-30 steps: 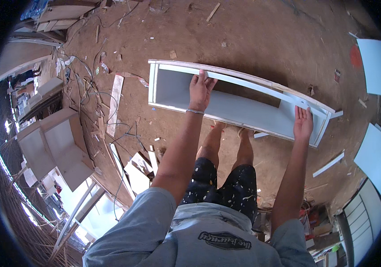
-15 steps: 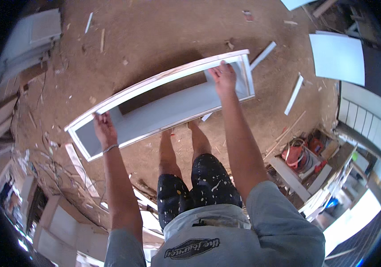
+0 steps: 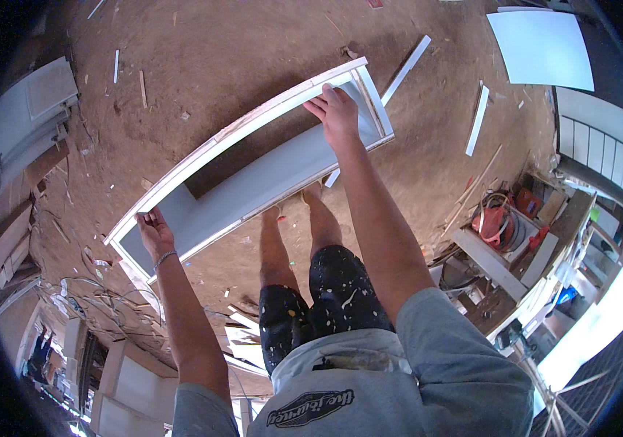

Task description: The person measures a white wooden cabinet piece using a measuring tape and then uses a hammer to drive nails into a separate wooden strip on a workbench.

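A long, narrow white wooden cabinet frame [image 3: 260, 178] hangs tilted in front of me, its right end farther away than its left. Brown ground shows through its open middle, and raw wood shows along its edges. Near the left end, my left hand [image 3: 155, 231] has its fingers curled over the far long board. My right hand [image 3: 335, 116] grips that same board close to the right end, thumb on top and fingers on the inner side. The fingertips of both hands are partly hidden by the board.
White strips [image 3: 477, 120] and wood scraps lie on the dirt floor. A white sheet [image 3: 542, 49] is at the far right. Nearer on the right, a wooden box [image 3: 492, 262] stands beside a red tool [image 3: 492, 224] with coiled cable. Pale panels [image 3: 49, 91] line the left, above tangled wires [image 3: 100, 295].
The cabinet frame, still in both my hands, has shifted left and tilted more steeply, its left end coming nearer. The surroundings have turned slightly in view.
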Demonstrator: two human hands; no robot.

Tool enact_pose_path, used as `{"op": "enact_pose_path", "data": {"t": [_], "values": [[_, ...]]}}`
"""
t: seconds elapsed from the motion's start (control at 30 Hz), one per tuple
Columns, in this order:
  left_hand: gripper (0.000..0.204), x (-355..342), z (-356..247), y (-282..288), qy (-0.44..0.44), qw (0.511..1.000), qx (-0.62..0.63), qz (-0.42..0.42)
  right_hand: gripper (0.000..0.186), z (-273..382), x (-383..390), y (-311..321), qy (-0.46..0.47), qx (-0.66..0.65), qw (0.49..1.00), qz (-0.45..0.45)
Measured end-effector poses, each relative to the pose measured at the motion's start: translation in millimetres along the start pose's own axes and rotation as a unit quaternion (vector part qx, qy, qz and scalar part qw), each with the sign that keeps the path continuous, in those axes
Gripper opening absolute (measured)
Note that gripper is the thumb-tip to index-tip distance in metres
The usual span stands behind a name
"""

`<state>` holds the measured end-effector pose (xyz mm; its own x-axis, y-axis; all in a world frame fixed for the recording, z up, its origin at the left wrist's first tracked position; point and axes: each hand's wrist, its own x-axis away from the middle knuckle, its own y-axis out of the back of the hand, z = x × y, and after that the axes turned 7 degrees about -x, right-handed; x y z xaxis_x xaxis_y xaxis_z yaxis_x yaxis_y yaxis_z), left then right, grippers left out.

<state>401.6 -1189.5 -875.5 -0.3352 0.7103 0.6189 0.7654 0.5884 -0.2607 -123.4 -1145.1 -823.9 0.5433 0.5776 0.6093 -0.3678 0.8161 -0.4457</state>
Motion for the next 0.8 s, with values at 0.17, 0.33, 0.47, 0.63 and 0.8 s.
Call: {"op": "enact_pose_path", "data": {"t": [0.17, 0.33, 0.47, 0.63, 0.8], "values": [[0.028, -8.2, 1.4, 4.4, 0.005, 0.999, 0.018, 0.045, 0.037, -0.8, -2.3, 2.4, 0.004, 0.003, 1.0, -0.014], [0.018, 11.8, -1.0, -14.5, -0.008, 1.0, 0.019, -0.013, 0.035, 4.2, -1.5, -0.7, -0.019, 0.032, 0.999, -0.001], [0.01, 16.6, -2.6, -10.3, -0.028, 0.998, -0.049, 0.015, 0.035, -8.0, -8.9, 21.1, -0.015, 0.147, 0.987, 0.069], [0.02, 30.5, -3.7, -28.0, -0.018, 0.998, 0.05, -0.02, 0.053, 17.9, 3.7, -3.0, -0.079, 0.028, 0.996, 0.027], [0.02, 49.1, -14.1, -62.7, -0.011, 0.995, 0.03, -0.094, 0.057, 14.3, 2.1, -3.5, -0.057, 0.067, 0.996, 0.029]]}}
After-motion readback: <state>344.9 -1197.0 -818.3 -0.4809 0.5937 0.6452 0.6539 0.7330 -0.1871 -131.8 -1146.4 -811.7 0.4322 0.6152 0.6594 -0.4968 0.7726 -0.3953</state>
